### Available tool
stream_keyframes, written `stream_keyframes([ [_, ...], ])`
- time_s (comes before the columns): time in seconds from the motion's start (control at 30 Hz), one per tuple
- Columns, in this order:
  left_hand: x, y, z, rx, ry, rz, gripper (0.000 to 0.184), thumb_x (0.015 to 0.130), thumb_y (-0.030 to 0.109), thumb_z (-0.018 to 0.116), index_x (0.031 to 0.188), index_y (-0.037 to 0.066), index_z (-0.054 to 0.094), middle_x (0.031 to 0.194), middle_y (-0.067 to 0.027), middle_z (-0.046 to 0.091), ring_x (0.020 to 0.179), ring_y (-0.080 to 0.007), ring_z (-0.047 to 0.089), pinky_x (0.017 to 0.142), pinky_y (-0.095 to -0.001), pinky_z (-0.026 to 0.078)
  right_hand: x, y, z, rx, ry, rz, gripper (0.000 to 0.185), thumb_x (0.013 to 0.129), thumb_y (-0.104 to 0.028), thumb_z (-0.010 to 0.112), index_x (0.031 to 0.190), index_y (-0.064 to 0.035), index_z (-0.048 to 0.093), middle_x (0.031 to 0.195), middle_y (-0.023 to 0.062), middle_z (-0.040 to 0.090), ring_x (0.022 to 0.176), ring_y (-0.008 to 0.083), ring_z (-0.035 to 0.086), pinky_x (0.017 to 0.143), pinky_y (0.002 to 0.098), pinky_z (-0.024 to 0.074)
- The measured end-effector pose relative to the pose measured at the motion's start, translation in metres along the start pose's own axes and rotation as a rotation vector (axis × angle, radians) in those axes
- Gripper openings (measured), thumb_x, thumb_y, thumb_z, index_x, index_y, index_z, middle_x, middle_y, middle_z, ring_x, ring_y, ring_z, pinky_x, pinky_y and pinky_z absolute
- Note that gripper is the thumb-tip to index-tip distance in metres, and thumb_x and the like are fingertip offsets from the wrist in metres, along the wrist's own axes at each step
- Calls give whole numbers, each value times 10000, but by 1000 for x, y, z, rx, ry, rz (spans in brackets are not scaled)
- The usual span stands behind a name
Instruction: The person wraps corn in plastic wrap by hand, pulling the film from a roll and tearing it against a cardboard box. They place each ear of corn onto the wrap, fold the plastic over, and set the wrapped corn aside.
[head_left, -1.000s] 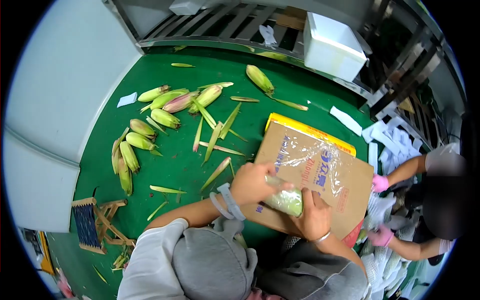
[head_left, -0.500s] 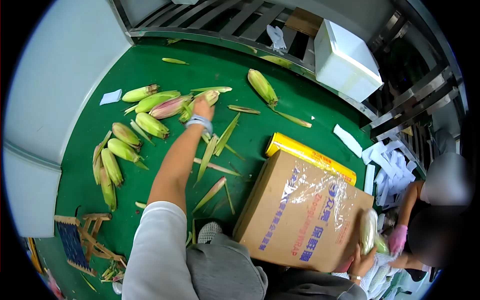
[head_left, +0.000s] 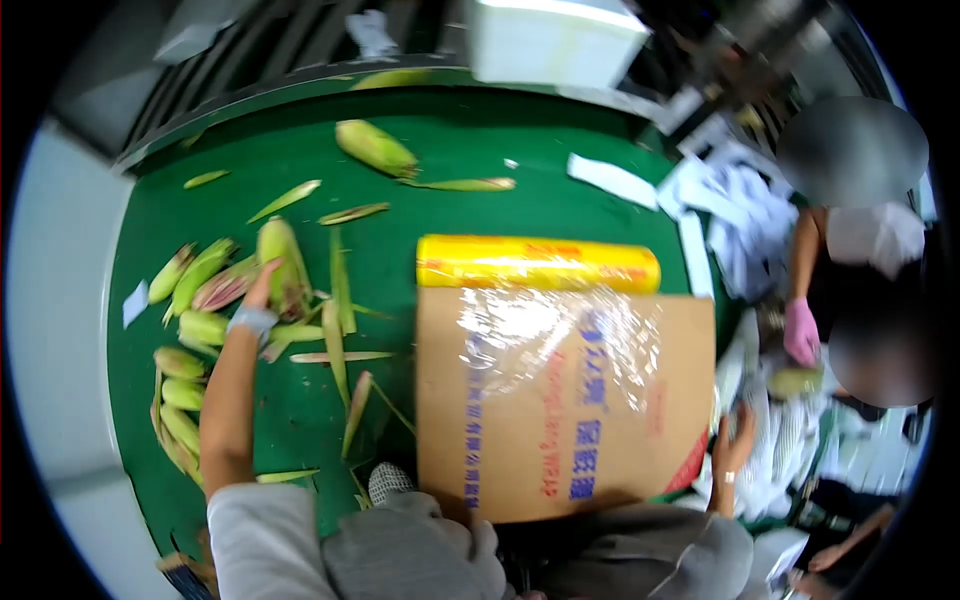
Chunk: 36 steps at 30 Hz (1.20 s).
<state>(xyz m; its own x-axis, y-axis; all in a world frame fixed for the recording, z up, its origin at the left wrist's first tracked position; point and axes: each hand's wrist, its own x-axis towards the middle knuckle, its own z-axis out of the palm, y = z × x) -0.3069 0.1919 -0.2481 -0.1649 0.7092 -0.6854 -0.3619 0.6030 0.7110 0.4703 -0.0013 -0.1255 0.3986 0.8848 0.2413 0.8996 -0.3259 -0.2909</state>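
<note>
My left hand [head_left: 261, 292] is wrapped round the side of a green-husked ear of corn [head_left: 283, 252], tilted nearly upright above the green floor. Other husked ears, among them a pink-streaked ear of corn [head_left: 224, 287], lie just left of it. Loose husk leaves [head_left: 336, 345] are scattered to its right. My right hand [head_left: 735, 447] is beyond the right edge of the cardboard box [head_left: 560, 400], its fingers apart and nothing visible in them. Close above its fingertips is a pale, blurred, wrapped-looking ear of corn [head_left: 735, 368].
A yellow roll of wrap [head_left: 540, 264] lies along the box's far edge. White foam strips [head_left: 745, 215] pile up at right. A co-worker's pink-gloved hand [head_left: 801, 332] is beside a green ear [head_left: 796, 382]. A white foam box [head_left: 560, 40] stands on the rack behind.
My view has turned right. My left hand has raised the ear of corn from lying to nearly upright. My right hand has let go of the wrapped ear it was holding.
</note>
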Motion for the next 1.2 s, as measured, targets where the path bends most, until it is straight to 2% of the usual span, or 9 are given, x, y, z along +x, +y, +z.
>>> stream_keyframes([
  [0.13, -129, 12, 107, -249, -222, 208, 453, 835, 257, 590, 1215, 47, 460, 1104, -95, 564, 1034, -245, 542, 894, -381, 443, 54, -141, -12, 131, -198, -156, 231, 818, -239, 606, 775, -14, 580, 702, 164, 602, 621, 347, 580, 579, 390, 468],
  [0.27, -218, 46, 212, 773, -292, 799, 634, 689, 151, 708, 1231, 14, 409, 1135, -109, 545, 1093, -263, 514, 924, -354, 412, 40, -204, -1, -360, -468, -451, 595, 761, -621, 530, 704, -37, 626, 652, 132, 628, 595, 288, 629, 527, 369, 481],
  [0.37, -234, 36, 296, 1152, -282, 1110, 681, 638, 145, 740, 1214, 1, 406, 1139, -169, 528, 1050, -308, 529, 901, -358, 428, 32, -199, 13, -262, -491, -413, 517, 800, -529, 566, 692, -26, 623, 667, 136, 637, 599, 289, 630, 545, 366, 491],
  [0.57, -181, -13, 365, 1429, -403, 1119, 712, 577, 164, 747, 1191, 23, 416, 1057, -188, 500, 1007, -362, 473, 860, -415, 426, 56, -127, -6, 1315, -1301, 125, 125, 832, -78, 586, 847, 23, 658, 928, 101, 651, 760, 110, 621, 700, 230, 510],
  [0.67, -194, -12, 377, 1564, -503, 1118, 729, 561, 166, 750, 1193, 23, 416, 1088, -180, 477, 1030, -362, 443, 873, -416, 413, 77, -124, -26, 1527, -847, 186, 177, 832, -138, 621, 899, 25, 636, 991, 98, 628, 870, 127, 582, 763, 242, 451],
  [0.8, -198, -18, 385, 1605, -555, 1165, 723, 549, 217, 790, 1146, 4, 442, 1064, -181, 458, 999, -361, 439, 891, -413, 387, 99, -211, 24, 1128, -685, -425, 351, 848, -305, 587, 1069, -33, 596, 1235, 172, 477, 1049, 214, 526, 874, 302, 420],
  [0.87, -210, -24, 379, 1488, -414, 1391, 679, 568, 246, 787, 1110, 3, 458, 1045, -183, 458, 980, -357, 445, 881, -422, 387, 85, -237, 49, 516, -141, -909, 590, 749, -485, 638, 1183, -97, 544, 1309, 213, 391, 1010, 287, 558, 848, 352, 449],
  [1.07, -247, -56, 319, 1691, -31, 1214, 371, 716, 297, 677, 878, 16, 496, 950, -184, 507, 936, -332, 506, 826, -436, 413, 107, -259, 37, 181, -535, -944, 777, 600, -623, 675, 1215, -171, 530, 1134, 200, 559, 859, 348, 607, 716, 418, 494],
  [1.2, -219, -53, 300, 2039, -78, 1137, 195, 808, 198, 544, 821, 8, 503, 772, -170, 575, 741, -303, 602, 648, -393, 500, 89, -245, 41, 278, -288, -943, 684, 615, -539, 712, 1168, -168, 554, 969, 160, 606, 890, 318, 586, 730, 391, 477],
])
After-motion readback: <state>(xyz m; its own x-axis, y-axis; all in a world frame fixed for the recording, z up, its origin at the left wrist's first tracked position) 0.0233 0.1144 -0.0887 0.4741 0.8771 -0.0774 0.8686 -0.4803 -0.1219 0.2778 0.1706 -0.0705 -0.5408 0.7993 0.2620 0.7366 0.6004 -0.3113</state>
